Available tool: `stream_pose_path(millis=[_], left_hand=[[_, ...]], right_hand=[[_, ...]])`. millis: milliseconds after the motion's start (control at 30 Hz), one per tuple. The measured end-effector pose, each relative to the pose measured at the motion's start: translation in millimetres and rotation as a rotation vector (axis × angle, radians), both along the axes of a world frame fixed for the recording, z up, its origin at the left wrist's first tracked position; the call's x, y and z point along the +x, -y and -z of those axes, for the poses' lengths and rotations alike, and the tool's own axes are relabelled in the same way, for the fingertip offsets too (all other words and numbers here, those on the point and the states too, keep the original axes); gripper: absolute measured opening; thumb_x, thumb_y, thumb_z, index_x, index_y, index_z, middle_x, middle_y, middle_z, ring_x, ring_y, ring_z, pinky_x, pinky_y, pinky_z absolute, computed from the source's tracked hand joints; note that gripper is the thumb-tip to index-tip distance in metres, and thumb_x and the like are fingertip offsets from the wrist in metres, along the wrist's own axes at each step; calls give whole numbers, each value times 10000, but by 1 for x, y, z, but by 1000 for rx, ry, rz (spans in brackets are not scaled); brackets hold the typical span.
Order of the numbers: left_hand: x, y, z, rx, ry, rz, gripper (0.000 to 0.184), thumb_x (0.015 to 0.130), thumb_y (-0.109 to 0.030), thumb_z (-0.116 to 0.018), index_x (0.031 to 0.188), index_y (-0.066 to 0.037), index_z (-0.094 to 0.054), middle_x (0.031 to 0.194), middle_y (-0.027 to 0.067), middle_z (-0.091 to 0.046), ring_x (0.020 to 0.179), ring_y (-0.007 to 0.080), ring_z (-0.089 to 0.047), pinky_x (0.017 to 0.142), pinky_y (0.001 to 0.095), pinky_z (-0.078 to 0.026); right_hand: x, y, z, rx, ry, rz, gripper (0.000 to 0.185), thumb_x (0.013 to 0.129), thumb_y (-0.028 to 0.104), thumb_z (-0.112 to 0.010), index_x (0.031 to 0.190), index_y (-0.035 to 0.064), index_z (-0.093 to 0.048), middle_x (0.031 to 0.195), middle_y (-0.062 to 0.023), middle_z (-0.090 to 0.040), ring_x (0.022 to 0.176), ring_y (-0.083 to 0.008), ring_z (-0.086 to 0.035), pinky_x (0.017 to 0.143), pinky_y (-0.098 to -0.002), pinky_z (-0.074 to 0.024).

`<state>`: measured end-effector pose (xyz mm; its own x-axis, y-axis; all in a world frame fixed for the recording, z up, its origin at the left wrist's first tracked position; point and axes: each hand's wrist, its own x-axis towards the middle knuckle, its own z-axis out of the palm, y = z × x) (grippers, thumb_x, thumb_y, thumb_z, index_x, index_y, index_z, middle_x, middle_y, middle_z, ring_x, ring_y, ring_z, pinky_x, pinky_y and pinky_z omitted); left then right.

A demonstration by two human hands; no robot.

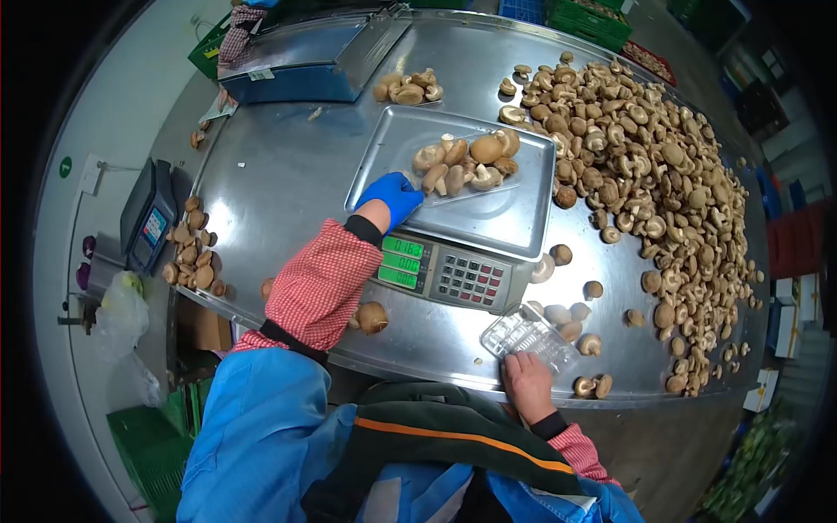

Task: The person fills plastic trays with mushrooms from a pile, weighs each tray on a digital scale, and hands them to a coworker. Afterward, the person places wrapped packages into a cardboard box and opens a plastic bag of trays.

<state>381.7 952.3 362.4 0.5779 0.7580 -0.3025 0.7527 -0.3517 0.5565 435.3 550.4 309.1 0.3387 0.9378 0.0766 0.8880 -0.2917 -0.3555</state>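
Observation:
My left hand [390, 199], in a blue glove, is at the left side of the scale's metal tray [514, 220], next to a clear container of brown mushrooms [462, 166]. Its fingertips are partly hidden, so its grip is unclear. Below the tray, the scale's green display [401, 261] is lit beside a keypad. At the table's front edge, my bare right hand [527, 380] has its fingers on the near rim of an empty clear plastic container [527, 338], which lies tilted by several loose mushrooms.
A large mushroom pile [654, 174] covers the table's right side. Another scale [148, 218] and a small mushroom heap [193, 257] stand left. A metal box [296, 61] and more mushrooms [408, 87] are at the back. Someone's checkered sleeve [237, 39] shows top left.

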Motion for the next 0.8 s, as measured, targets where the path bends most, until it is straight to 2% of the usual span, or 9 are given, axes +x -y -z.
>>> stream_pose_path(millis=[67,167,267,367,400,533,667,733,800], left_hand=[[9,1,2,-28,-38,-18,421,778,-368,-655,1025,-28,-643,1039,192,-660,958,344,-635,848,391,-494],[13,3,8,33,-22,-59,502,766,-387,-668,1067,11,-610,1058,219,-649,974,354,-626,878,395,-483],[15,-11,33,61,58,-154,238,809,-182,-638,957,-20,-545,864,161,-653,742,234,-675,661,337,-541],[12,-3,9,-481,491,-351,162,841,-39,-554,982,-6,-481,874,181,-645,725,261,-689,612,334,-576],[10,-6,6,-529,522,-313,202,857,38,-468,1057,19,-452,906,190,-634,793,306,-690,649,356,-604],[0,-13,3,-810,673,-377,273,828,69,-403,1094,57,-465,975,218,-603,853,347,-677,713,382,-605],[-7,-29,-3,-922,784,-382,260,827,103,-393,1076,66,-459,973,233,-576,862,391,-671,698,411,-621],[-10,-49,-1,-881,860,-332,234,834,96,-423,1060,71,-477,974,230,-578,845,367,-674,745,402,-615],[-13,-75,-6,-852,956,-307,185,837,69,-492,1020,71,-512,945,203,-591,803,314,-671,758,366,-604]], right_hand=[[2,3,4,19,-11,-24,106,764,115,-650,784,63,-559,767,-72,-534,730,-254,-558,591,-374,-468],[3,2,0,18,-47,-30,83,770,97,-637,779,69,-560,763,-66,-534,727,-248,-560,594,-374,-473],[7,1,-2,18,-62,-41,83,769,96,-636,771,75,-556,758,-63,-533,728,-243,-566,591,-367,-475],[8,2,0,13,-64,-56,78,770,98,-632,771,80,-555,756,-62,-532,731,-240,-574,580,-365,-475],[8,2,-1,-4,-60,-60,77,770,99,-630,774,81,-556,756,-63,-532,732,-239,-577,576,-366,-475],[7,3,1,-49,-7,-84,90,760,102,-625,774,77,-539,743,-72,-521,723,-243,-575,563,-368,-471],[11,5,-8,-19,50,-82,122,740,98,-631,761,75,-513,732,-81,-505,682,-249,-559,554,-362,-462],[11,-3,-43,-4,80,-19,151,715,97,-650,760,73,-508,716,-85,-491,664,-250,-551,552,-354,-456],[15,-9,-66,148,103,104,202,663,41,-682,777,58,-517,714,-98,-505,645,-271,-549,546,-374,-447]])
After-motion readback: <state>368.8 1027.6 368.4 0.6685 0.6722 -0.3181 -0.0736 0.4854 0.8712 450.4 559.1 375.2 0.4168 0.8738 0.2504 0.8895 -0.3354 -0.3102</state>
